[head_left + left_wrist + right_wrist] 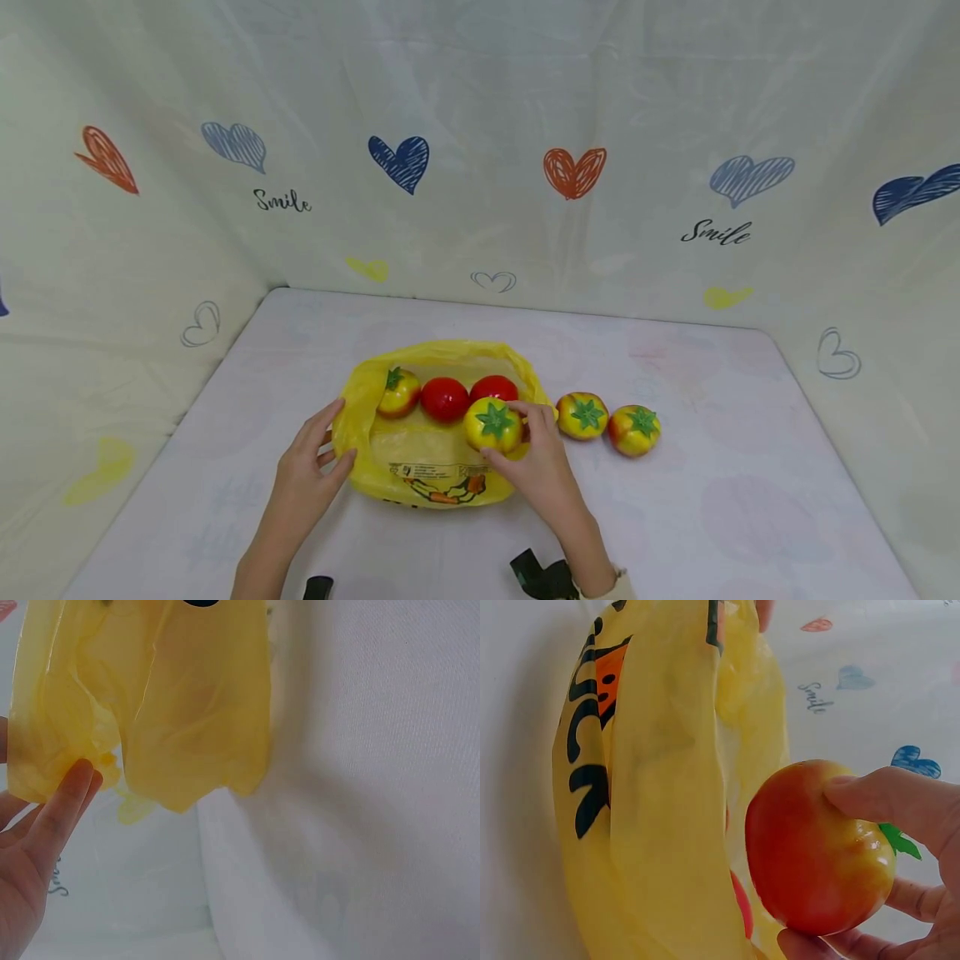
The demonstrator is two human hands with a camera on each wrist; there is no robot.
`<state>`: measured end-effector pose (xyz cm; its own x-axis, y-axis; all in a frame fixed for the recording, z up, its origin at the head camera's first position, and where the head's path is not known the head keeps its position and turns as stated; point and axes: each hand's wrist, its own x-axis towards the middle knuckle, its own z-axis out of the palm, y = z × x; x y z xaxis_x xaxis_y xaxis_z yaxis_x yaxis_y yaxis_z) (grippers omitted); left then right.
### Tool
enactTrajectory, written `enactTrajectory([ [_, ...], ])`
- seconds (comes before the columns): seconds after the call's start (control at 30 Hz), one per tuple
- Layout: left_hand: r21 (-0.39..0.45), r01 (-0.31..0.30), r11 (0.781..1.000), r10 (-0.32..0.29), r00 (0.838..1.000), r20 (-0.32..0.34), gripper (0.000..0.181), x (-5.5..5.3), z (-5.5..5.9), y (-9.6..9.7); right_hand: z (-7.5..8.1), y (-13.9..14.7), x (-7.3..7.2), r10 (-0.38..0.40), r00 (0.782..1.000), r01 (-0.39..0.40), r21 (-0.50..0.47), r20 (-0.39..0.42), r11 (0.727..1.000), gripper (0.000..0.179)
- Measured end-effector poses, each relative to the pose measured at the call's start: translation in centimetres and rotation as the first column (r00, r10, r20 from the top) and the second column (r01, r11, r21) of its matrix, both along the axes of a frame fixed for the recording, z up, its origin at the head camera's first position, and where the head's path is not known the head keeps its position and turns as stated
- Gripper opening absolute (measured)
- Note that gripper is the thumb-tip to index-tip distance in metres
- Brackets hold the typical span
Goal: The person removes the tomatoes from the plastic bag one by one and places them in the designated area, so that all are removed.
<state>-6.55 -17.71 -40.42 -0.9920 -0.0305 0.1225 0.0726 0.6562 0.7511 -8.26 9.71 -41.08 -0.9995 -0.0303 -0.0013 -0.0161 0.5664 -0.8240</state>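
Note:
A yellow plastic bag (375, 454) lies with its mouth spread wide on the table. My left hand (311, 467) pinches its left rim between thumb and fingers; in the left wrist view the fingers press against the thin yellow film. Over the right side of the mouth, my right hand (536, 450) grips a yellow-and-red tomato (493, 423) with a green leafy top. In the right wrist view this tomato (810, 855) is beside the bag's opening. Inside the bag sit another yellow tomato (399, 392), a red one (446, 399) and a partly hidden red one (495, 387).
Right of the bag, two more yellow-and-red tomatoes lie on the white table (720, 500): a nearer-to-bag tomato (582, 416) and an outer tomato (634, 430). A pale curtain (480, 100) printed with hearts hangs behind and along the sides.

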Motion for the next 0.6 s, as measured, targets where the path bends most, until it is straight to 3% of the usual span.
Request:
enactTrajectory([
  [0.33,-0.017,-0.003,1.0,0.003,1.0,-0.003,0.065,0.0,0.1,0.1,-0.9,3.0,0.9,-0.072,0.995,0.068,-0.06,-0.064,0.996,0.065],
  [0.6,-0.007,-0.006,1.0,0.006,1.0,0.011,0.064,0.0,0.0,0.1,-1.7,5.7,1.6,-0.127,0.981,0.129,0.001,-0.144,0.992,0.066],
])
